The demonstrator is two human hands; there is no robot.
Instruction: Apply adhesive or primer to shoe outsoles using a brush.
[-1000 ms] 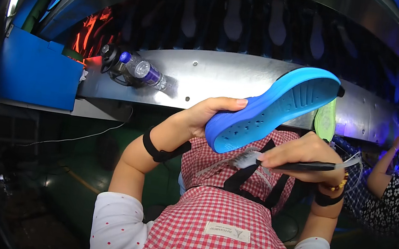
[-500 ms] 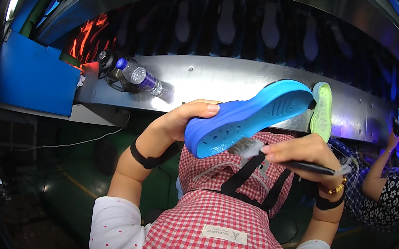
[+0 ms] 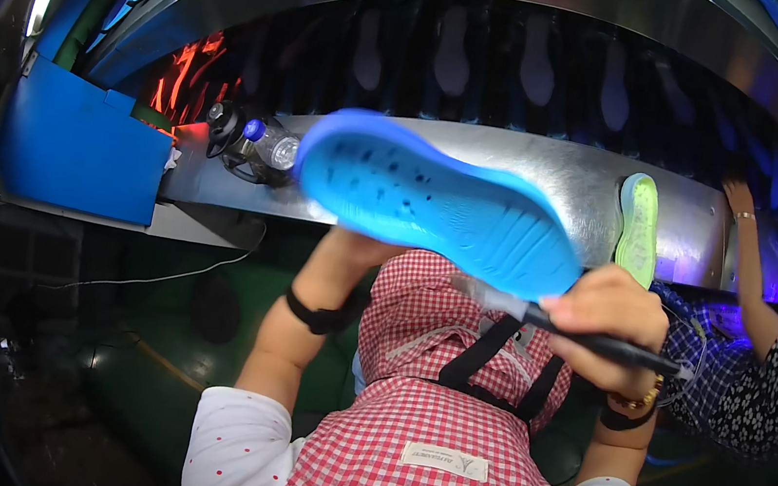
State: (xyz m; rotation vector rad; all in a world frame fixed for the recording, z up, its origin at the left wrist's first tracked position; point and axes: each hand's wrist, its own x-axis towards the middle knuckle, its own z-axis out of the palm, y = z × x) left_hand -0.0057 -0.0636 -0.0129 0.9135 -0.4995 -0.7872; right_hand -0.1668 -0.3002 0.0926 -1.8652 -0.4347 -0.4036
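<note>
A blue shoe sole hangs in front of me, its hollow inner side facing me, slightly blurred. My left hand holds it from beneath, with most of the fingers hidden behind it. My right hand is closed around a black-handled brush. Its pale bristles point left, just below the sole. The fingertips of this hand meet the sole's right end. Beyond it, a light green and white shoe sole lies on the metal ledge.
On the ledge's left stand a clear bottle with a blue cap and a dark-lidded jug. Several soles show in the dark machine opening behind. A blue box is at left. A co-worker's arm reaches toward the machine at right.
The sole has turned, its left end rising and its right end dropping to my right hand. The brush has come off its inner surface. The co-worker's arm has reached up toward the machine.
</note>
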